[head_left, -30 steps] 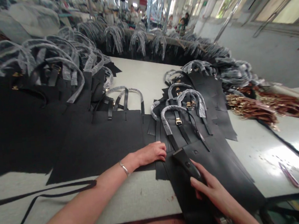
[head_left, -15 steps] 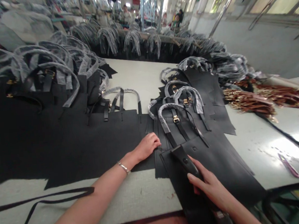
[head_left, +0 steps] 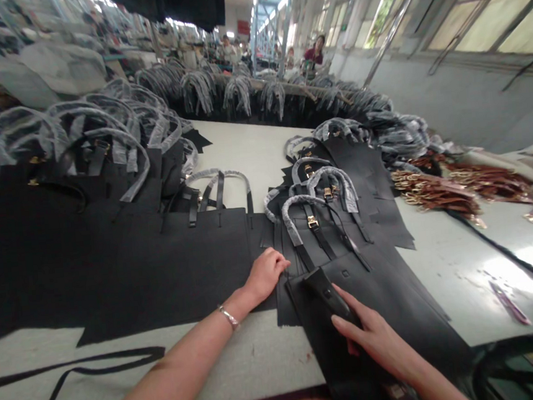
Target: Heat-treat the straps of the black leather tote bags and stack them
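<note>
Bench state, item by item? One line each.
Left bare hand: open, resting on flat black leather bag panel.
Right bare hand: closed around black handheld tool.
Black handheld tool: held, lying along a leather panel.
Curved black handles: wrapped in clear plastic film.
Brown leather straps with gold rings: piled in a tangled bundle.
</note>
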### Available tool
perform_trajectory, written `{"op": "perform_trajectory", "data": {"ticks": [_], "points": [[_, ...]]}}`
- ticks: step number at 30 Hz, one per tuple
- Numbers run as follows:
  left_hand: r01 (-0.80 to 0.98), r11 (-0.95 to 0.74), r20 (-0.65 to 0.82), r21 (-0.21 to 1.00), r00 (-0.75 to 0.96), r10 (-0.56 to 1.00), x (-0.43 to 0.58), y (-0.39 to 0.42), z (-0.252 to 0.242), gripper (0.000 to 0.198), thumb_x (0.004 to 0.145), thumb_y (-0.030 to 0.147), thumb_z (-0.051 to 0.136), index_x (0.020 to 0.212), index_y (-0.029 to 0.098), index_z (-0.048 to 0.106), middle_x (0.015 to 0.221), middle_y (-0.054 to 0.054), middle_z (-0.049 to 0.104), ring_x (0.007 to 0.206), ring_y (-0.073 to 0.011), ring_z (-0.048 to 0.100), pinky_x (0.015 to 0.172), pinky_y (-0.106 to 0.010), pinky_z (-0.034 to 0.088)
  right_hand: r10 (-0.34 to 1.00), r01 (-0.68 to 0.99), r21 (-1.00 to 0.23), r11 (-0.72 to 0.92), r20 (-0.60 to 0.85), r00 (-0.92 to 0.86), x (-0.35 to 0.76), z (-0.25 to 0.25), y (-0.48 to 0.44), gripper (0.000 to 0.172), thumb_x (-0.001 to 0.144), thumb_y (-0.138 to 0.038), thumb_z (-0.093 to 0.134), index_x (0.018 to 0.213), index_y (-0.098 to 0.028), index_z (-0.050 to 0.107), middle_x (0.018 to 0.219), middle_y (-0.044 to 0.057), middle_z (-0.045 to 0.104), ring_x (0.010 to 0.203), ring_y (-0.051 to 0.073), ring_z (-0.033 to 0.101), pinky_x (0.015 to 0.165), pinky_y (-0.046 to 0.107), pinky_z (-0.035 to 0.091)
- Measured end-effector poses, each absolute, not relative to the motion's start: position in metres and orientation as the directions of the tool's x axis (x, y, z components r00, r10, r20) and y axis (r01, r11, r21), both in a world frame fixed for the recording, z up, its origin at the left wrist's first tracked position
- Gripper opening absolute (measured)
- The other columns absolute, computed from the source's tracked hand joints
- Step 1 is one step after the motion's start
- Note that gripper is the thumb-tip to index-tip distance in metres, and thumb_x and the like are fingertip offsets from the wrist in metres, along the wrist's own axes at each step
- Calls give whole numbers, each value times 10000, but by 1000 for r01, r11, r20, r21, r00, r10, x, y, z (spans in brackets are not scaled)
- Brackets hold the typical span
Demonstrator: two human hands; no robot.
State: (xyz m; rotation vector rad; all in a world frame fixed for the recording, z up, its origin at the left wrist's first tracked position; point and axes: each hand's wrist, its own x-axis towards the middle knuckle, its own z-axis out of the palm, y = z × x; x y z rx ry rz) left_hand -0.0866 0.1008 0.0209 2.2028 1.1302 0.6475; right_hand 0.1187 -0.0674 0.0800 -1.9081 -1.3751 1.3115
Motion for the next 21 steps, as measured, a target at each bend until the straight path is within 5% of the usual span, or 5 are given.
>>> {"op": "perform_trajectory", "data": {"ticks": [4, 7, 10, 18, 21], "points": [[562, -455, 192, 691, 464, 865, -88, 71, 30, 299, 971, 274, 406, 790, 166, 618, 806, -39, 597, 774, -161, 571, 704, -269, 432, 876, 453, -774, -442, -482, 29, 119, 87, -64, 758, 860, -483, 572, 1491, -185, 277, 629, -45, 582, 501, 142, 592, 495, 245, 474], [303, -743, 280, 596, 789, 547, -89, 25, 23, 172, 922, 315, 546, 845, 192, 637, 879, -18, 651, 827, -149, 596, 738, -241, 456, 838, 380, -781, -495, -545, -27, 119, 94, -60, 779, 831, -495, 605, 1477, -187, 299, 653, -48, 569, 452, 113, 564, 428, 213, 444], [194, -889, 331, 415, 878, 346, -88, -9, 6, 142, 925, 249, 539, 1003, 163, 622, 1011, -59, 664, 956, -182, 594, 825, -280, 478, 765, 332, -750, -572, -634, -114, 116, 102, -53, 771, 810, -484, 635, 1452, -186, 330, 639, -60, 552, 410, 93, 541, 384, 185, 431], [168, -953, 340, 250, 907, 249, -89, -19, -5, 287, 925, 191, 478, 1160, 60, 577, 1127, -149, 647, 1106, -240, 573, 954, -329, 472, 676, 311, -702, -641, -708, -204, 93, 108, -8, 582, 812, -516, 607, 1274, -177, 502, 603, -58, 561, 346, 86, 504, 322, 173, 406], [206, -933, 307, 296, 904, 297, -79, -6, -9, 241, 920, 227, 499, 1116, 187, 633, 1028, -82, 687, 989, -208, 635, 847, -304, 534, 712, 381, -729, -568, -668, -218, 95, 104, -4, 618, 767, -544, 638, 1279, -211, 541, 655, -31, 630, 427, 121, 571, 398, 206, 469]]}}
